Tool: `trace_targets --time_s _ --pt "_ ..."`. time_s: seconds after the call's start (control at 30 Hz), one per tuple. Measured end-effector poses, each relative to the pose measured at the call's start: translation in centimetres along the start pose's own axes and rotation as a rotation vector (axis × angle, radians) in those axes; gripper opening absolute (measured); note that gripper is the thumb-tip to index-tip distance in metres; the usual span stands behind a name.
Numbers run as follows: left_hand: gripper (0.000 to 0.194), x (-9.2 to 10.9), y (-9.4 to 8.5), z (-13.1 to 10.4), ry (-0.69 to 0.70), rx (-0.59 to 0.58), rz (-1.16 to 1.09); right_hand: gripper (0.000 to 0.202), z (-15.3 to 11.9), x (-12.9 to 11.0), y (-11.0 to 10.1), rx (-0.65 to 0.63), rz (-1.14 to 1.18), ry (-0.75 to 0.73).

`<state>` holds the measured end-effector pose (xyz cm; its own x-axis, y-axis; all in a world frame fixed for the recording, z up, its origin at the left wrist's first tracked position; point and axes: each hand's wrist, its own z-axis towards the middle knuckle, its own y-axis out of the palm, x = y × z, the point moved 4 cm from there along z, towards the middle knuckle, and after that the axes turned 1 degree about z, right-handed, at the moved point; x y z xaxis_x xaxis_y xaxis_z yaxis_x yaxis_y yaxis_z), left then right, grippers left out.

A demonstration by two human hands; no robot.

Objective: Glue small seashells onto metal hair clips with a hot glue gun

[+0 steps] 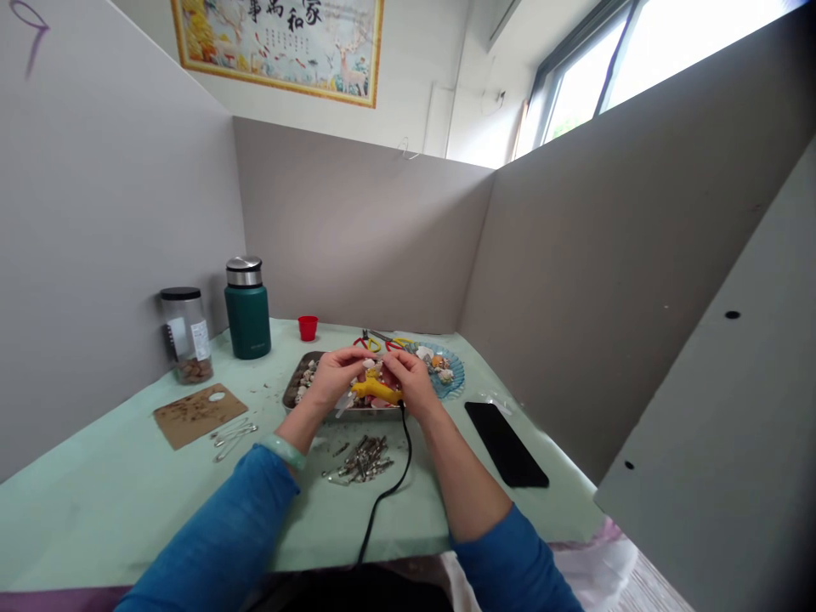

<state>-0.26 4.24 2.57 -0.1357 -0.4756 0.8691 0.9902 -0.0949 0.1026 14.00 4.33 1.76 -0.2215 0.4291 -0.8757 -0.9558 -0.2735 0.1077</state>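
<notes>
My left hand (339, 377) and my right hand (409, 382) meet fingertip to fingertip above a metal tray (291, 389) of shells and small pieces. Both are closed in a pinch. A small whitish piece (369, 363) shows between the fingertips; its kind and which hand grips it are hard to make out. Just below the fingers is a yellow glue gun (377, 391), with a translucent stick (344, 404) at its left and a black cord (403, 459) running toward me. Nearer me lies a pile of metal hair clips (366, 461).
Left are a cardboard piece (199, 414), large safety pins (233, 437), a jar (186, 336) and a green flask (247, 310). Behind stand a red cup (308, 328) and pliers (376, 340). A blue plate (456, 374) of shells and a black phone (507, 444) lie right. Partitions enclose the table.
</notes>
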Motion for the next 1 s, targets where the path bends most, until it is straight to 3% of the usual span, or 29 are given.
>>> trace_targets --time_s 0.27,0.53,1.0 --pt "0.011 0.5 0.1 0.0 0.043 -0.101 0.015 0.03 -0.3 0.0 0.1 -0.125 0.103 0.14" --pt "0.014 1.1 0.5 -0.4 -0.021 -0.23 0.011 0.026 -0.8 -0.2 0.2 -0.321 0.251 0.282" --pt "0.024 0.4 0.6 -0.6 -0.156 -0.32 -0.026 0.022 -1.0 0.2 0.0 -0.427 0.203 0.335"
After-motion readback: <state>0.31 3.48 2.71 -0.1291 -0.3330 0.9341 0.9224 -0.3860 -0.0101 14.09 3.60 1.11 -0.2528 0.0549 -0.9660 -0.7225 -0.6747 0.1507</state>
